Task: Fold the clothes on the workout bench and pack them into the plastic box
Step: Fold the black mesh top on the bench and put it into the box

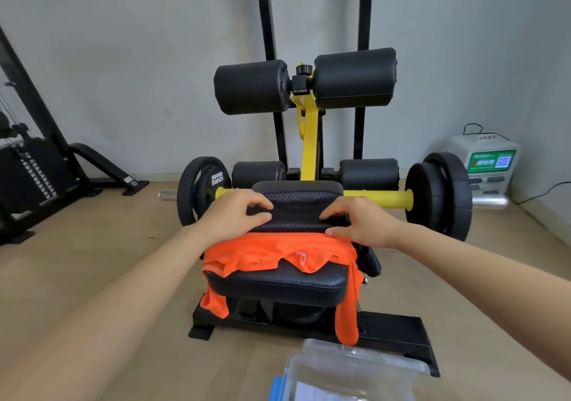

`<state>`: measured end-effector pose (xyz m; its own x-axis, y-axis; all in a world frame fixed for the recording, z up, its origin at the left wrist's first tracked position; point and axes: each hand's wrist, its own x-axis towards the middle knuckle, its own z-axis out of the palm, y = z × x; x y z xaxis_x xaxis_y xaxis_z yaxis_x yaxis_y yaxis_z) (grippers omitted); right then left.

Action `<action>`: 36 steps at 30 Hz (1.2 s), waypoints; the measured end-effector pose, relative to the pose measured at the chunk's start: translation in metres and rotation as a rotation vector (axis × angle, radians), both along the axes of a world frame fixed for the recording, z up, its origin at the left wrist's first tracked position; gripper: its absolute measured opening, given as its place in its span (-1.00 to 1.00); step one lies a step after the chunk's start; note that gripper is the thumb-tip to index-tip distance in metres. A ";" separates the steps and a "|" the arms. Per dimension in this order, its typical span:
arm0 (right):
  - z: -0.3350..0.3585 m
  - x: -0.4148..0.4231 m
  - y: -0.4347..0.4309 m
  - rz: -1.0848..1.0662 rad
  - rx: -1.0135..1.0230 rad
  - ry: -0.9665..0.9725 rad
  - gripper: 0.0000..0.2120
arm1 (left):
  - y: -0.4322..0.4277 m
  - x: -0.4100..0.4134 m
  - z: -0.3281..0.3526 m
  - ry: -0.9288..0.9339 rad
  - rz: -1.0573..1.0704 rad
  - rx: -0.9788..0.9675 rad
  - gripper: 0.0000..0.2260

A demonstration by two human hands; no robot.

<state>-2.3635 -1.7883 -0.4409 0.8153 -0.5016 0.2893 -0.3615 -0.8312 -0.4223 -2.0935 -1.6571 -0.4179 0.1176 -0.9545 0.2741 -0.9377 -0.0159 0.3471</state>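
Plain pale grey wall (pixel 139 60), light wood-look floor (pixel 92 261), black weight-stack machine (pixel 34 172) with a slanted frame at far left, white box-shaped cabinet (pixel 482 150) with a green label (pixel 491 161) at right against the wall, black cord (pixel 537 195) trailing beside it, soft even light

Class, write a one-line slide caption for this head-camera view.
Left hand and right hand grip a black mesh garment atop an orange garment on the bench; the plastic box sits nearby.
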 end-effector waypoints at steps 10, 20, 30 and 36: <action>-0.045 -0.060 -0.008 -0.188 0.161 -0.109 -0.53 | -0.004 -0.081 -0.028 -0.144 -0.167 0.156 -0.60; -0.068 -0.077 -0.020 -0.311 0.153 -0.024 -0.93 | 0.002 -0.087 -0.047 -0.163 -0.108 0.007 -0.48; -0.072 -0.116 -0.042 -0.440 0.210 -0.128 -0.91 | -0.002 -0.093 -0.039 -0.092 -0.062 -0.014 -0.57; -0.072 -0.108 -0.035 -0.347 0.313 -0.073 -0.87 | -0.025 -0.131 -0.020 -0.219 -0.071 -0.125 -0.75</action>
<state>-2.4712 -1.8230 -0.5130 0.5674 -0.8129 0.1316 -0.5551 -0.4956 -0.6680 -2.2244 -1.6826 -0.4383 -0.0236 -0.9151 0.4025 -0.9880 0.0829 0.1305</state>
